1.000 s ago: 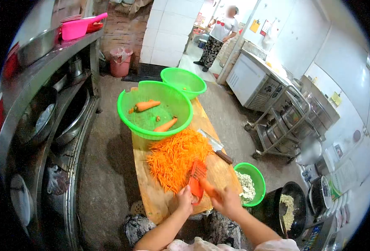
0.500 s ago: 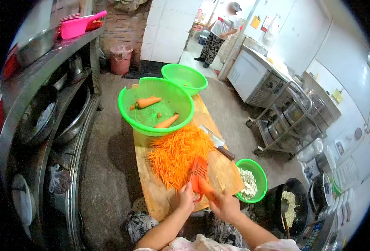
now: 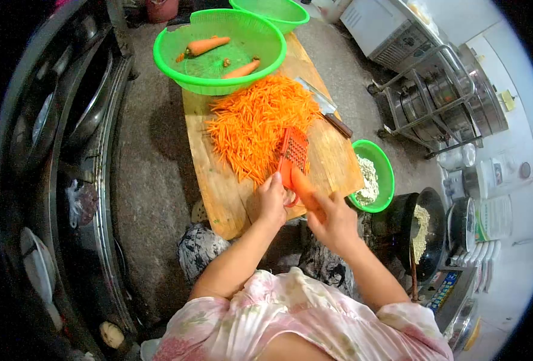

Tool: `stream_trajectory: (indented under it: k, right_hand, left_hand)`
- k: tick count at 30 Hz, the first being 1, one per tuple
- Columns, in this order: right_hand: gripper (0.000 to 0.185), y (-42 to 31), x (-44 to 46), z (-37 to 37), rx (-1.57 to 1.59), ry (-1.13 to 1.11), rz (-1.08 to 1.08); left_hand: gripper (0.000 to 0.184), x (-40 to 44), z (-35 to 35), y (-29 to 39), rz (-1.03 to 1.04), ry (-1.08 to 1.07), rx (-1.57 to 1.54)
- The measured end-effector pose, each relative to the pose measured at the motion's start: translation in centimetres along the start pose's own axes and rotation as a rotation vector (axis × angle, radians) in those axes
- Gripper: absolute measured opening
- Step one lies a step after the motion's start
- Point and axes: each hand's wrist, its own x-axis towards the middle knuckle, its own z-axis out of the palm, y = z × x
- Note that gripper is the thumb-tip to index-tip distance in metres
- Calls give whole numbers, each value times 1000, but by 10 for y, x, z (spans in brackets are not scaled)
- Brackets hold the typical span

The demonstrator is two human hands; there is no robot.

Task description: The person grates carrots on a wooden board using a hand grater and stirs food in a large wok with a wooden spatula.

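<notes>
My left hand point(image 3: 273, 201) is closed round the near end of a red grater point(image 3: 293, 153), whose far end rests by a heap of shredded carrot point(image 3: 259, 120). In my right hand point(image 3: 336, 224) is a carrot point(image 3: 304, 188), its tip against the lower part of the grater. Both lie over a wooden board point(image 3: 332, 171). At the board's far end a green basket point(image 3: 215, 82) holds two whole carrots point(image 3: 207, 45) and a small piece. A cleaver point(image 3: 337, 123) with a dark handle lies right of the heap.
Behind stands a second green basket point(image 3: 284, 24). To the right are a green bowl point(image 3: 388, 174) of pale pieces, a black wok point(image 3: 438, 234) with pale food, and a metal trolley point(image 3: 426, 102). Metal shelving point(image 3: 107, 180) lines the left side.
The view has tilted downward, so the board appears higher and the person in the doorway is out of view. Both hands still hold the grater and carrot.
</notes>
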Motion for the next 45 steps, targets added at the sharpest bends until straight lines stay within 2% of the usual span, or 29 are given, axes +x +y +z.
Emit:
stream_trajectory:
  k: [2,6,9,11,14,16,18,20,23,27,30,31,33,35,38,41,42,43,45]
  right_hand:
    - [33,9,16,17,-17,70,-6]
    - [34,41,114,46,-27,239,45]
    - [35,48,130,41,69,170,60]
    - [33,50,89,39,-15,189,-64]
    - [37,19,8,21,5,134,-80]
    - [33,11,13,25,-21,68,-12]
    - [29,39,72,58,-23,202,56]
    - [27,39,121,51,-61,196,106]
    - [28,48,147,47,1,94,112]
    - [36,32,53,37,-124,218,-138]
    - [30,8,14,22,5,123,-108]
    - [29,15,35,32,-42,279,-203]
    - [30,48,92,66,14,293,-47]
    - [30,42,139,56,-62,151,145]
    - [29,50,150,59,-24,143,101]
    - [30,35,73,48,55,234,-155]
    - [33,24,43,41,21,237,-171]
    - [34,7,22,26,82,99,-126]
    - [33,8,32,40,1,213,-174]
  left_hand:
    - [23,4,-4,-4,10,-11,3]
    - [25,1,-7,-5,2,-30,31]
    - [25,-2,-13,-5,-4,-52,30]
    - [26,3,-13,-10,32,-53,34]
    - [25,-7,-1,-3,-7,4,5]
    - [24,-2,1,-1,-7,22,-10]
    - [23,6,-14,-15,29,7,0]
    - [24,-2,-4,-4,5,-2,-3]
    - [28,-5,-11,-6,-17,5,9]
    - [27,-2,-7,-6,25,-1,14]
    - [28,-8,0,0,-25,51,-5]
    - [28,-7,-3,-3,-18,39,-13]
    - [28,-3,-10,-9,16,9,-33]
    - [27,-3,-7,-8,5,9,4]
    - [26,-5,-12,-5,-6,-5,2]
    - [26,-3,-14,-8,-19,7,-43]
    - [26,-3,-12,-6,-30,15,-47]
    - [26,-4,-10,-4,-45,21,-48]
    - [26,-2,-4,-2,-43,88,2]
